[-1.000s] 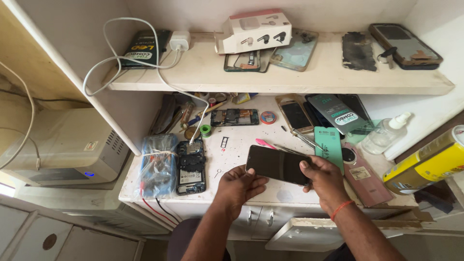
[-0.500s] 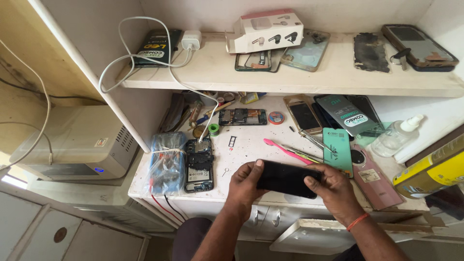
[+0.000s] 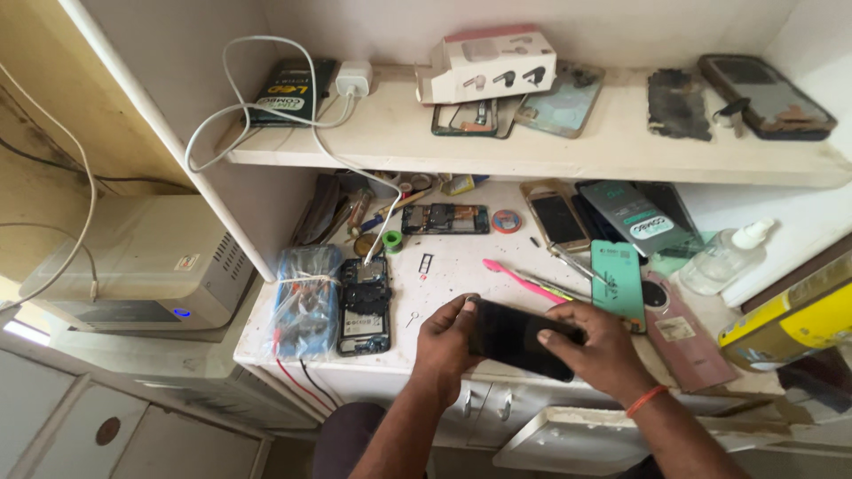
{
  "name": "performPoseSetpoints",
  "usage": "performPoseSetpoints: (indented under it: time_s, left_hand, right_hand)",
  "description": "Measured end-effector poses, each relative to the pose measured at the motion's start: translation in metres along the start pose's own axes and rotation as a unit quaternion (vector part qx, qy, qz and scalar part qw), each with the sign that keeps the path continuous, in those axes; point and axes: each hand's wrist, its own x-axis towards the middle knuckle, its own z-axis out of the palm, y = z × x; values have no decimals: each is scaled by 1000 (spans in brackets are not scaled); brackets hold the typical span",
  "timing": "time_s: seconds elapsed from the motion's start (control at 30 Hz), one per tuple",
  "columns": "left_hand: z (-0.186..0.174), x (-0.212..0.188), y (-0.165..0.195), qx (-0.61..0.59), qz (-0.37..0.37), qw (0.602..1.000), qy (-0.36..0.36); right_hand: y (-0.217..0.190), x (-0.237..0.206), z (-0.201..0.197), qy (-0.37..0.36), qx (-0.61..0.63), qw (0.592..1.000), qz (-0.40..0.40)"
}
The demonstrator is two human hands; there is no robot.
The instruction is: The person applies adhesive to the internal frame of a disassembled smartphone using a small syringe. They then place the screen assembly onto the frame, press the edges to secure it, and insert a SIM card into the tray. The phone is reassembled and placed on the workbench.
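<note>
Leftmost, a boxy off-white plastic unit [image 3: 133, 266] with vent slots sits beside the worktop [image 3: 461, 266], which is white and scuffed. Next, a clear bag of blue parts [image 3: 306, 300], crinkly, then an opened phone body [image 3: 364, 306] lying face-down, flat rectangle, circuitry exposed. Left hand [image 3: 444, 341] grips the left end of a dark phone [image 3: 519, 339], thumb on its upper edge, fingers curled under. Phone is a glossy black slab, held over the front edge of the worktop, long axis running left to right, right end tilted slightly lower, dark face up. Right hand [image 3: 596, 348] clamps the right end, fingers over the top; orange band on that wrist. Just behind, a pink thin tool [image 3: 519, 279]; further right, a teal flat panel [image 3: 619, 282], and a clear plastic bottle [image 3: 723, 259].
</note>
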Motion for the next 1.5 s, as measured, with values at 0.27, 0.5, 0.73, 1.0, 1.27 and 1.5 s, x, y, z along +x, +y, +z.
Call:
performPoseSetpoints:
  time_s: [0.27,0.5,0.73,1.0,1.27,1.5]
  left_hand:
    - [2,4,-3,8,0,1000,23]
    - [5,1,2,40,-9,998,45]
    - [5,2,0,43,0,998,45]
    - [7,3,2,50,-13,997,56]
    - [0,-5,2,22,-5,1000,2]
    - [-22,-15,-1,-66,19,992,-105]
  right_hand:
    - [-63,-17,11,9,-195,945,-261]
    - [-72,-14,19,-36,-196,973,-114]
    - [-67,-13,21,-44,-247,961,-119]
    - [-69,-11,7,-91,-238,958,-134]
    - [-67,-20,8,-56,-220,972,-59]
    - [-57,-31,7,5,-242,952,-190]
